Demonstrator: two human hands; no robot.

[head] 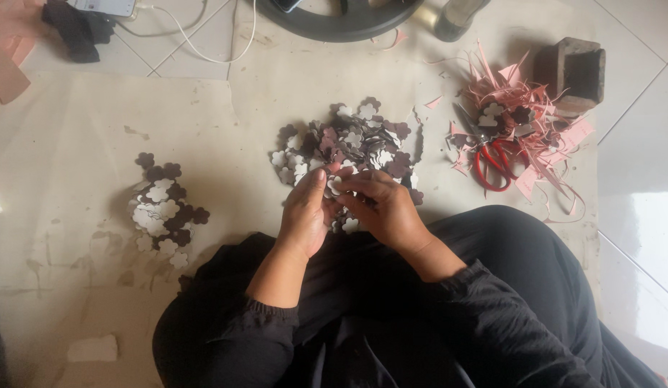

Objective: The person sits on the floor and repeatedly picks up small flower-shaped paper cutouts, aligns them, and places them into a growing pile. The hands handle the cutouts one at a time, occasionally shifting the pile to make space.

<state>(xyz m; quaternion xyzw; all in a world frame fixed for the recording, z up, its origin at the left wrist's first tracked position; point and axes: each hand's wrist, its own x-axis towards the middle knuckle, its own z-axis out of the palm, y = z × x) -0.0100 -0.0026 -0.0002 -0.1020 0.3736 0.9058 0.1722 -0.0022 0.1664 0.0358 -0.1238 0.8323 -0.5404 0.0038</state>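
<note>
Pinching one flower cutout (335,185), left hand (305,215) and right hand (384,208) hover over paper-covered tile floor (82,122) — scraps around.

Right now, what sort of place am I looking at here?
Probably a home craft spot on a tiled floor, not a workshop bench. Both hands work over a pile of flower-shaped cutouts, with red-handled scissors in pink paper trimmings and a second cutout pile.

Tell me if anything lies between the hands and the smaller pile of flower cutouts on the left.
Nothing visible does. The left hand and right hand hold a cutout over the big pile; only bare floor covering separates them from the smaller pile.
</note>
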